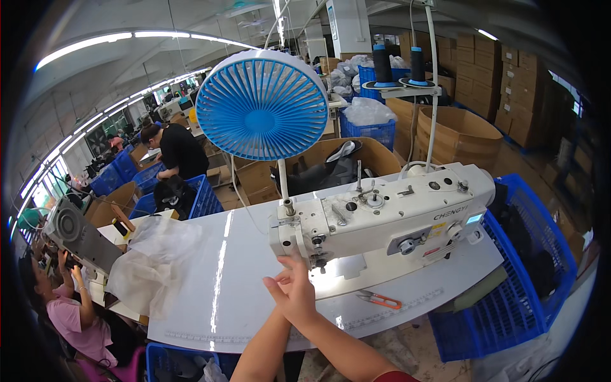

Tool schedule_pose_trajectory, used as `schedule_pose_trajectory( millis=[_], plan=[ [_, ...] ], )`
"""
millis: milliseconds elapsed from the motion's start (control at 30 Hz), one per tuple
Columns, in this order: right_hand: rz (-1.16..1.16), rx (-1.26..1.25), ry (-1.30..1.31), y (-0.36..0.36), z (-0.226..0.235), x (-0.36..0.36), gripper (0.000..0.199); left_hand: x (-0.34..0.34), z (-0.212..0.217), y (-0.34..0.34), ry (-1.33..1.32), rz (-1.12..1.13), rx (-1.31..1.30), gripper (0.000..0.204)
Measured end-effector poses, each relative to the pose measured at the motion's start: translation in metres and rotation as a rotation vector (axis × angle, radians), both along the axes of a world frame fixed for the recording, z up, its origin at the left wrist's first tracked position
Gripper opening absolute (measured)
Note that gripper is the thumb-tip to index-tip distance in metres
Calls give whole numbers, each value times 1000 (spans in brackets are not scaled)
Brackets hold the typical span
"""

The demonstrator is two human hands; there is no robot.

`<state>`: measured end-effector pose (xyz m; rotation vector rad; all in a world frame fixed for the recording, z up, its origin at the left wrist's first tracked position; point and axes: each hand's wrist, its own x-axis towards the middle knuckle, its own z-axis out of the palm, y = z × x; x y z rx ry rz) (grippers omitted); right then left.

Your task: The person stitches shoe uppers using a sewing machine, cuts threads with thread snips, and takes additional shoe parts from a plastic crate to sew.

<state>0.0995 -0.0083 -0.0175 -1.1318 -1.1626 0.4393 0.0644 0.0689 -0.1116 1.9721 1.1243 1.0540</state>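
My right hand (299, 294) is raised at the left end of a white sewing machine (388, 216), its fingertips up against the machine head near the needle area. Those fingers look stretched out, and I see nothing held in them. My left forearm (261, 350) crosses behind the right wrist, and the left hand is mostly hidden there. To the right of my hands, a pair of orange-handled thread snips (380, 299) lies on the white tabletop (191, 274).
A blue fan (261, 108) stands behind the machine head. Black thread cones (382, 65) sit on a stand. Blue crates (490, 318) are at the right. At left are translucent sheeting (149, 270), another machine (83, 232) and a person in pink (79, 312). Another person (181, 153) bends over crates.
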Motion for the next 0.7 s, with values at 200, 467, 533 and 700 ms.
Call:
schedule_pose_trajectory(
  millis=[200,467,533,700],
  plan=[
    [-70,156,-74,-14,-8,19,32,-1,1,4,-43,1,0,13],
    [-40,-169,-607,-20,-61,86,20,-26,9,1,226,-51,80,10],
    [-66,-50,-815,-6,-72,93,19,-30,13,-3,262,-103,168,9],
    [12,-105,-987,8,-92,99,21,-32,16,-3,300,-223,277,11]
  ],
)
